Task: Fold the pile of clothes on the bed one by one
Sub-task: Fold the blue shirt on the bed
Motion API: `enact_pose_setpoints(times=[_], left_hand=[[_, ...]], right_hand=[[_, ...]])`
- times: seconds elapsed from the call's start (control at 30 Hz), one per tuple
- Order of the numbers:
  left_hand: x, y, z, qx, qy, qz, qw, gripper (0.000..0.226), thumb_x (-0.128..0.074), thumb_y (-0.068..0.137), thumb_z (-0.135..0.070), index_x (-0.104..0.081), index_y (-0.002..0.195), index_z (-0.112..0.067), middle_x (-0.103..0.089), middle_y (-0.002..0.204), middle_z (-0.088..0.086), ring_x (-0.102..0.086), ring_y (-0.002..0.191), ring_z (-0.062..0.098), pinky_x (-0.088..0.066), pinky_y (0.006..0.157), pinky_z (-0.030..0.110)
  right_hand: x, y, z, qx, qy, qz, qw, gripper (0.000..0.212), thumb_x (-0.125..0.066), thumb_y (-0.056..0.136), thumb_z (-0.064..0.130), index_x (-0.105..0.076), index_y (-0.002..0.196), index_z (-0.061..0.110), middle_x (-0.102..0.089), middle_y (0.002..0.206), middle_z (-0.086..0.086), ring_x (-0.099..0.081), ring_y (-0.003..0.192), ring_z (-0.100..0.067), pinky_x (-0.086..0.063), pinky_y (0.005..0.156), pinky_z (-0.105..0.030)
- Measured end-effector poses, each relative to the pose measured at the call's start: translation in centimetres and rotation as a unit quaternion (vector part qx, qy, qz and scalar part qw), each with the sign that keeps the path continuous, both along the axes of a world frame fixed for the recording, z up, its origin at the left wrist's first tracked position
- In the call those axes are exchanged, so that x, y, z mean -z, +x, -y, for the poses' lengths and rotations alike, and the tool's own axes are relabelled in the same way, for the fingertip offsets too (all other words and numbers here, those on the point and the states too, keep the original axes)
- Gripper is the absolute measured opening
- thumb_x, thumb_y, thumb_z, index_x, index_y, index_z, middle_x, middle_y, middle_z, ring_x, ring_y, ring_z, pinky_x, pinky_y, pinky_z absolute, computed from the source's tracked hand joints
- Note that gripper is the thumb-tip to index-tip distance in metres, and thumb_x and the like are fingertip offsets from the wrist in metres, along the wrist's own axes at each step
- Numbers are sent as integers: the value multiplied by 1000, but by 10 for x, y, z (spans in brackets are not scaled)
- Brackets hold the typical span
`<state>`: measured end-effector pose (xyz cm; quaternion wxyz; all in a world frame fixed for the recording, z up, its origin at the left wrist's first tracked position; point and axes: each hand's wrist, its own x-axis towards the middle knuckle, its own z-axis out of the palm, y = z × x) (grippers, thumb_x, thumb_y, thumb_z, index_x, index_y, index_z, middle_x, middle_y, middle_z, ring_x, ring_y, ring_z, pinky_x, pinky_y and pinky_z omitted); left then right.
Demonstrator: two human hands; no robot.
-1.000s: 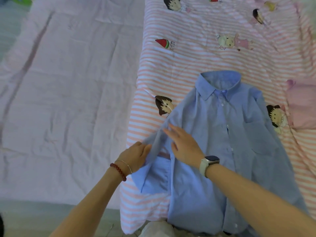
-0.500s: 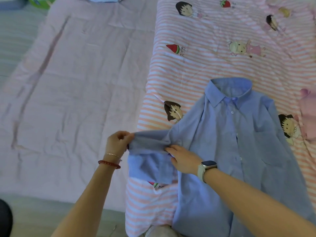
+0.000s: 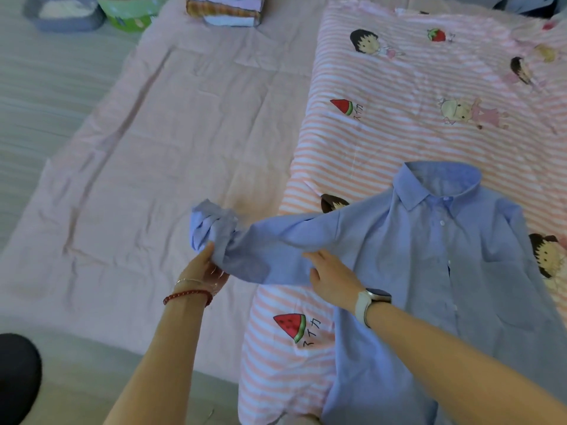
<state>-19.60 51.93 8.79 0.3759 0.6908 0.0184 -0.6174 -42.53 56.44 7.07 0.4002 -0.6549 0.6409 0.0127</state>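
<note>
A light blue button-up shirt lies front up on the pink striped cartoon quilt, collar pointing away from me. Its left sleeve is pulled out sideways over the plain pink sheet, with the cuff end bunched up. My left hand grips that sleeve near the cuff from below. My right hand, with a watch on its wrist, lies on the sleeve near the shoulder with its fingers extended.
A plain pink sheet covers the bed's left half. At the far edge stand a stack of folded cloth, a green tub and a grey basin. A dark object sits at the lower left.
My left hand has drawn the sleeve out to the left, from folded against the shirt to stretched over the pink sheet. My right hand stayed near the shoulder. The view has tilted up.
</note>
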Motion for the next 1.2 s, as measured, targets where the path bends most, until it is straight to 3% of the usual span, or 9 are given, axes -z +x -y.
enact_pose_setpoints(times=[0.13, 0.3, 0.47, 0.57, 0.67, 0.7, 0.93, 1.07, 1.2], left_hand=[[3, 10, -4, -194, -15, -117, 974, 19, -42, 96, -10, -49, 79, -15, -57, 73, 3, -56, 64, 13, -52, 65, 26], [-9, 3, 6, -118, -152, -77, 978, 22, -35, 98, -20, -56, 91, -23, -57, 92, -4, -54, 84, 10, -42, 86, 25], [-35, -92, 5, 167, -326, 102, 925, 12, -42, 98, -11, -52, 97, -7, -50, 76, 0, -49, 60, -4, -39, 56, 11], [-41, -177, -31, 426, -419, 114, 793, 38, -44, 86, -39, -51, 85, -1, -49, 76, 16, -44, 72, 12, -40, 72, 31], [-23, -239, -66, 707, -465, 180, 502, 48, -43, 88, -37, -51, 124, -7, -55, 124, 12, -49, 113, 25, -33, 99, 45], [-19, -252, -74, 763, -434, 189, 440, 47, -43, 90, -35, -47, 132, -14, -51, 133, 6, -41, 125, 24, -24, 107, 47], [26, -241, -44, 618, -521, 347, 476, 38, -41, 79, -27, -71, 91, -7, -69, 93, 16, -68, 81, 35, -57, 66, 47], [42, -237, 15, 679, -375, 436, 457, 51, -48, 87, -33, -47, 134, -13, -40, 144, 11, -33, 134, 35, -29, 104, 55], [55, -240, 54, 746, -262, 453, 412, 52, -53, 90, -37, -41, 138, -21, -40, 143, 5, -23, 137, 28, -10, 113, 50]], right_hand=[[3, 13, 6, 12, 44, 46, 998, 46, -35, 99, 15, -28, 145, 13, -28, 149, -7, -29, 136, -24, -30, 108, -35], [-1, 8, 5, 139, 92, 144, 975, 41, -35, 101, 17, -36, 141, 10, -36, 147, -8, -37, 134, -23, -30, 104, -27], [-36, -39, -4, 538, 72, 366, 756, 22, -40, 98, 24, -58, 106, 13, -60, 116, -13, -60, 95, -20, -48, 80, -28], [-59, -91, -27, 639, 14, 443, 629, 41, -27, 101, 32, -50, 123, 7, -62, 111, -12, -63, 84, -13, -52, 75, -28], [-78, -136, -55, 716, -78, 505, 475, 47, -8, 105, 23, -52, 97, 6, -67, 89, -9, -62, 57, -1, -49, 53, -16], [-74, -154, -66, 731, -81, 486, 471, 45, -12, 105, 28, -53, 94, 10, -64, 85, -7, -63, 55, -5, -49, 50, -17], [-14, -206, -109, 787, -1, 342, 514, 21, -45, 97, 29, -56, 87, 14, -56, 83, -10, -56, 72, -22, -48, 67, -33], [6, -223, -101, 813, -47, 337, 473, 32, -52, 92, 35, -56, 108, 7, -59, 86, -10, -57, 59, -16, -48, 45, -23], [11, -245, -84, 834, -58, 333, 437, 22, -57, 91, 31, -55, 80, 12, -51, 67, -4, -50, 56, -16, -42, 44, -21]])
